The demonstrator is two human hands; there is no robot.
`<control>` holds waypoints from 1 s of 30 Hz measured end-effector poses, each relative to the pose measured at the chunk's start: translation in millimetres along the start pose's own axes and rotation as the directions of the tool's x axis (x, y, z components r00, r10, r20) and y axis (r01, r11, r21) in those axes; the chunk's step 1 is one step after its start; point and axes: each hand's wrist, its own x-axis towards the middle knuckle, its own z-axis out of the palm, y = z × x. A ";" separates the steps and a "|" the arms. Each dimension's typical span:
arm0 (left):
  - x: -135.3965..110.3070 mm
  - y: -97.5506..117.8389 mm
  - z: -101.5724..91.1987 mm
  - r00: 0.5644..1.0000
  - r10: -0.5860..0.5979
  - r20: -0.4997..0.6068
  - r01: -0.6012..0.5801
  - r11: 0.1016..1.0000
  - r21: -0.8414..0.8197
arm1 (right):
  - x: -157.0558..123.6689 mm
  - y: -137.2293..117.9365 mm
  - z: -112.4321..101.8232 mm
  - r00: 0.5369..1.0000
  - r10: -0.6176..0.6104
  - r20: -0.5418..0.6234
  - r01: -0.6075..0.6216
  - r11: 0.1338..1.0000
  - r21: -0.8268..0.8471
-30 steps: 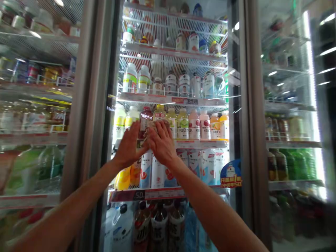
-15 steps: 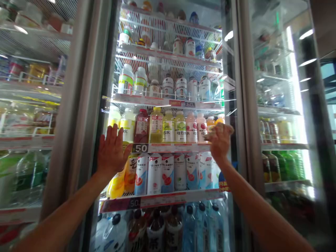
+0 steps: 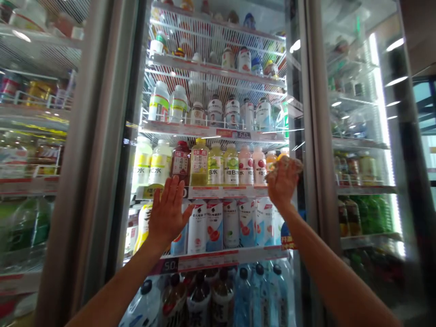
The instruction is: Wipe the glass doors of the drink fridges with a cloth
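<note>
In the middle of the head view is the glass door (image 3: 218,86) of a drinks fridge, with shelves of bottles behind it. My left hand (image 3: 168,211) is raised flat against or just before the glass, fingers stretched upward and thumb apart, holding nothing. Behind its fingertips stands a dark red bottle (image 3: 180,159). At the right side of the door, my right hand (image 3: 283,184) has a crumpled, light brownish cloth (image 3: 293,165) under its fingers, pressed towards the glass. Part of the cloth is hidden by the hand. Orange-capped bottles (image 3: 271,157) show behind it.
Metal door frames (image 3: 93,150) run upright on the left and right (image 3: 315,113). Neighbouring fridges with bottles (image 3: 30,222) flank this one. Below the hands, white cartons (image 3: 214,227) fill a shelf, with blue bottles (image 3: 260,290) lower down.
My left hand has shifted right and a little downward across the glass, still flat. My right hand with the cloth has moved only slightly left, and the cloth shows more spread.
</note>
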 end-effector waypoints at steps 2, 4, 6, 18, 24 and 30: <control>0.2 -0.9 0.0 1.000 0.004 -0.002 -0.004 1.000 -0.004 | -15.7 -45.9 -1.7 0.972 -0.226 0.064 0.221 0.972 0.076; 0.0 -1.3 0.1 1.000 0.009 0.001 -0.009 1.000 -0.008 | -30.8 -76.0 -7.5 0.848 -0.512 0.138 0.485 0.853 0.192; -0.6 -1.2 0.0 1.000 0.007 0.006 -0.007 1.000 -0.008 | -37.5 -67.6 -14.8 0.785 -0.596 0.169 0.556 0.799 0.229; -0.8 -2.5 -0.4 1.000 -0.007 0.029 0.009 0.999 -0.045 | -68.0 -38.9 -27.0 0.918 -0.359 0.168 0.318 0.920 0.228; -3.4 7.9 0.6 0.997 -0.068 0.019 0.069 0.997 -0.039 | -69.3 32.4 -33.8 0.993 0.091 0.076 -0.092 0.996 0.013; -12.1 14.6 1.2 0.998 -0.057 0.015 0.058 0.995 -0.083 | -113.4 -33.6 -38.3 0.919 -0.336 0.208 0.293 0.932 0.212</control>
